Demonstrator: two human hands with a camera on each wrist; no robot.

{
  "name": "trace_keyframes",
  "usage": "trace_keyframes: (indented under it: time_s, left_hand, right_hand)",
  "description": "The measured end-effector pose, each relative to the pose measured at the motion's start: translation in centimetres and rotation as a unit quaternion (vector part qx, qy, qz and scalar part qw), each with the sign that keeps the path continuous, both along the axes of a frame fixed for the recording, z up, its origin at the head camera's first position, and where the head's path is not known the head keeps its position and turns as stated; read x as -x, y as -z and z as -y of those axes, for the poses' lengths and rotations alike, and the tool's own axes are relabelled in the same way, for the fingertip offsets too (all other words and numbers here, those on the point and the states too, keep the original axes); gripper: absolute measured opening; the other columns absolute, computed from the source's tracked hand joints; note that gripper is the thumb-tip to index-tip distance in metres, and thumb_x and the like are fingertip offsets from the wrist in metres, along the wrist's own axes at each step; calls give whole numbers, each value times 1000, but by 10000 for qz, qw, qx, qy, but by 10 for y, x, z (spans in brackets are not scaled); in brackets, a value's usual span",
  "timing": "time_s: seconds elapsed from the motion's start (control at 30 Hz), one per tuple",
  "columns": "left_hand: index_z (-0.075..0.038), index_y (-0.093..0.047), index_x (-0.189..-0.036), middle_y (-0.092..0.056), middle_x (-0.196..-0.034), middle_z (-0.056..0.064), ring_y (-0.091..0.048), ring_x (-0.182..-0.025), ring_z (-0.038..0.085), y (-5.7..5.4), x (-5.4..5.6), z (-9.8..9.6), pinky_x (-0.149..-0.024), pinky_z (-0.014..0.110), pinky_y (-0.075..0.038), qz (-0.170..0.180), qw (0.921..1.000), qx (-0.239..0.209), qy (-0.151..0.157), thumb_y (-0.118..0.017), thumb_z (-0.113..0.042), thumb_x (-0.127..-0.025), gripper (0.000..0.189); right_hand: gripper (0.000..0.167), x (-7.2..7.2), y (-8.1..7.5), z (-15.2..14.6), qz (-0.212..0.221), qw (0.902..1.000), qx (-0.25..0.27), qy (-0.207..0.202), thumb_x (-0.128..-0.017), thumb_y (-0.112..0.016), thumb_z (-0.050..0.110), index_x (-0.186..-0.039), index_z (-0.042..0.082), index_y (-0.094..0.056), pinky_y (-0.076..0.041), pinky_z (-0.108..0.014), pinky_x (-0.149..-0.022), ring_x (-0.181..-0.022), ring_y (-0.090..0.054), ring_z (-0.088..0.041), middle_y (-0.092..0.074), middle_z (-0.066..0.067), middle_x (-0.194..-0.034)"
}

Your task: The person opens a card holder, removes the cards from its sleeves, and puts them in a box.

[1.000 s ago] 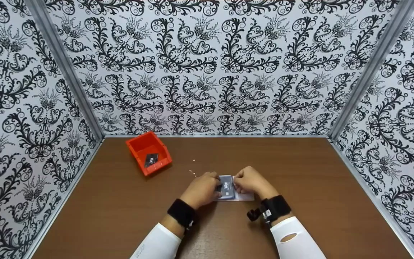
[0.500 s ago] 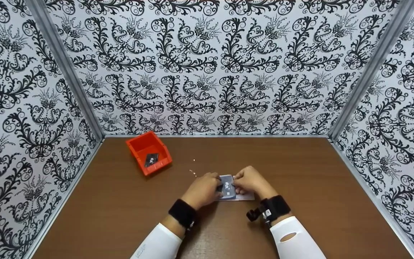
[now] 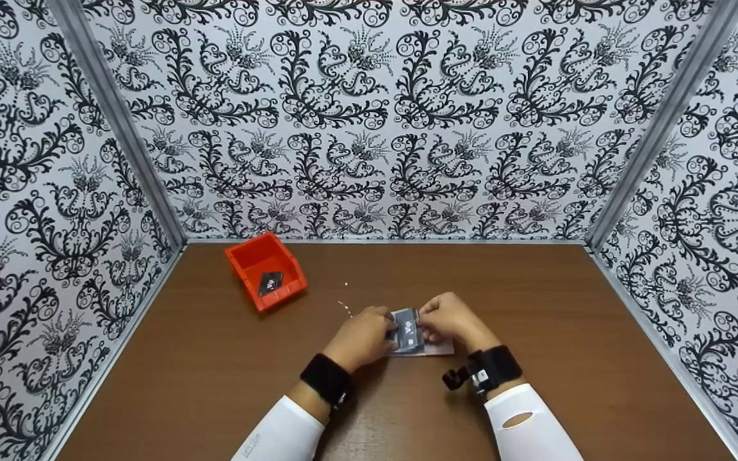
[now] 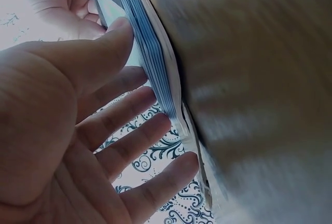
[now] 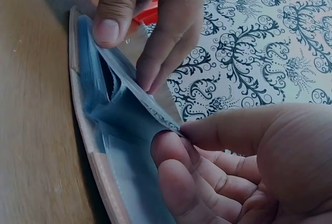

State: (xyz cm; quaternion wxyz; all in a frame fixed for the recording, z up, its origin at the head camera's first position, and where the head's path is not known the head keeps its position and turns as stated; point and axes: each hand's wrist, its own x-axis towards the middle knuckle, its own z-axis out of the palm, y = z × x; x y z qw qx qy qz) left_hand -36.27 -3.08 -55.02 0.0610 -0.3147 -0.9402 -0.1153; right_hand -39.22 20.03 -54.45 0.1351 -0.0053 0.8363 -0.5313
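A card holder [image 3: 439,349] lies open on the table, with a stack of clear bluish sleeves [image 4: 150,53]. The top sleeve contains a dark card [image 3: 407,333] with pale lettering. My left hand [image 3: 361,336] holds the holder's left part, its thumb [image 5: 109,29] on the sleeve's near edge and its fingers toward the far side. At the right edge of the top sleeve [image 5: 140,92], my right hand [image 3: 449,320] pinches it between thumb and forefinger. In the right wrist view this sleeve stands raised and bowed, with a gap beneath it.
A red bin [image 3: 265,272] with a dark card [image 3: 271,282] inside stands at the back left of the brown table [image 3: 503,282]. Small pale specks [image 3: 345,306] lie beyond my left hand. Patterned panels [image 3: 369,128] enclose the back and sides.
My right hand has shifted slightly up and right, and the pinched sleeve edge with its card has lifted and tilted a little. My left hand has stayed in place.
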Motion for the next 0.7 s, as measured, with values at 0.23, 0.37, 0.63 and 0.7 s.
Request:
trace_keyframes:
  time_s: [0.23, 0.37, 0.63, 0.7]
  left_hand:
    - [-14, -88, -115, -74, -119, 3, -72, -119, 24, 0, -1, 1, -100, 43, -64, 66, 9999, -98, -37, -91, -28, -95, 25]
    - [-14, -88, -111, -73, -116, 3, -72, -115, 24, 0, 0, 1, -96, 43, -64, -1, 10000, -98, -16, -91, -28, -94, 23]
    - [-14, -88, -108, -73, -113, 3, -72, -110, 25, 0, -1, 0, -92, 43, -64, -59, 9999, -133, -54, -92, -27, -92, 22]
    - [-14, -88, -109, -73, -114, 3, -72, -110, 25, 0, -1, 0, -92, 43, -64, -45, 9999, -127, -73, -92, -27, -92, 22]
  right_hand:
    - [21, 0, 1, 2, 122, 9996, 234, 134, -97, -69, 4, -112, -8, -76, -56, -21, -50, -56, -65, -10, -70, -7, -74]
    - [25, -2, 2, 4, 92, 9996, 219, 136, -99, -73, 9, -116, -8, -79, -54, -21, -49, -54, -63, -9, -71, -6, -75]
    - [12, -1, 6, 6, 143, 9999, -9, -34, -99, -76, 11, -93, 1, -80, -53, -20, -48, -53, -60, -8, -69, -5, -79]
    - [13, -1, 6, 6, 163, 9999, -22, -32, -99, -77, 10, -89, 2, -78, -53, -20, -48, -54, -60, -9, -70, -5, -80]
